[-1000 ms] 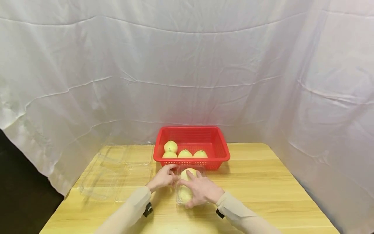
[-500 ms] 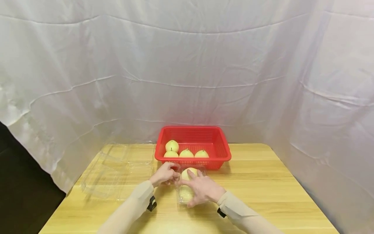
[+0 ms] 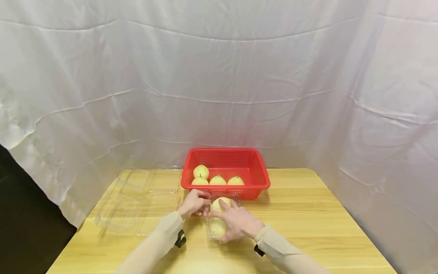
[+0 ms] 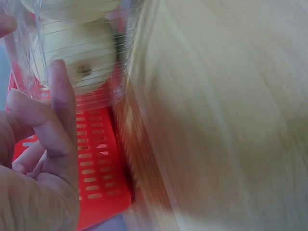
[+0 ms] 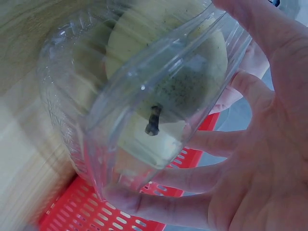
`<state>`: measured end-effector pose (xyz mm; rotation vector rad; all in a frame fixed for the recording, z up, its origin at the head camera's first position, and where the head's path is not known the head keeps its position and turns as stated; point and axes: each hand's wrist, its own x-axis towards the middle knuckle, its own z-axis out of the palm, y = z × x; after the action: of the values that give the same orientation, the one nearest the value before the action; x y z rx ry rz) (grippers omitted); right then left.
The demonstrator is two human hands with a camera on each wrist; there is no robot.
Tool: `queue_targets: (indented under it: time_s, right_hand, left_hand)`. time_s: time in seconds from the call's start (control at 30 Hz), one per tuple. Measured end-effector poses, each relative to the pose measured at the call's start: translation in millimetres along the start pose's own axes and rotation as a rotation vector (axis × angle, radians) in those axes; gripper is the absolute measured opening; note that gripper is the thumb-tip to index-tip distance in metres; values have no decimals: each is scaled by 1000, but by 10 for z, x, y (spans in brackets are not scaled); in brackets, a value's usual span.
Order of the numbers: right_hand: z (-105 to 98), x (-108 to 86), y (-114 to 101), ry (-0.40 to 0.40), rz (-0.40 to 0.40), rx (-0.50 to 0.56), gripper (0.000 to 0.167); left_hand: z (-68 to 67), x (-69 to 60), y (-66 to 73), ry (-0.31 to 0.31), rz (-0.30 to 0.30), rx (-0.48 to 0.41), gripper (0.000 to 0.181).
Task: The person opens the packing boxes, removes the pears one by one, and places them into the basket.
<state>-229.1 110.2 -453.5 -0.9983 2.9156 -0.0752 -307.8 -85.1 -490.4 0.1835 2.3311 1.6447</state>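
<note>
A clear plastic clamshell container [image 5: 72, 96] with pale yellow pears [image 3: 217, 228] inside sits on the table in front of the red basket. One pear's dark stem shows through the lid in the right wrist view. My right hand [image 3: 237, 222] lies across the lid, its fingers spread and fairly straight. At the container's left edge, my left hand [image 3: 195, 203] has curled fingers and pinches the rim; in the left wrist view its index fingertip [image 4: 58, 70] touches the plastic wall. My right hand covers part of the container.
Behind the container stands a red slotted basket [image 3: 251, 175] with several pears [image 3: 218, 180] along its front and left. Clear plastic containers [image 3: 119, 213] with raised lids lie on the left of the wooden table [image 3: 301, 228]. A pale curtain [image 3: 226, 76] hangs around the back and sides.
My left hand has shifted slightly right and up along the container's left edge, its fingers drawing closer together. My right hand stays on the lid.
</note>
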Motion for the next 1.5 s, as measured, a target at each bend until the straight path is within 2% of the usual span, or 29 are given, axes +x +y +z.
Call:
queue_targets:
  time_s: [0.43, 0.67, 0.8, 1.0, 1.2, 1.37, 1.5]
  right_hand:
    - [-23, -10, -10, 13, 3, 12, 83]
    - [-26, -47, -36, -3, 36, 75, 86]
    - [7, -61, -38, 10, 26, 76, 85]
    - [30, -77, -13, 22, 11, 85, 84]
    - [24, -91, 30, 27, 7, 126, 86]
    - [-3, -112, 64, 44, -17, 199, 88]
    - [-43, -139, 108, 64, -68, 260, 87]
  left_hand:
    - [38, 37, 6, 93, -18, 3, 22]
    - [50, 33, -26, 128, 29, 8, 19]
    - [53, 3, -70, 88, 61, 27, 20]
    - [5, -116, -124, -49, 120, 14, 28]
    - [-74, -293, -133, -178, 98, -23, 47]
    - [-123, -393, -121, -213, 90, -41, 55]
    - [-149, -417, -131, -213, 77, -51, 56]
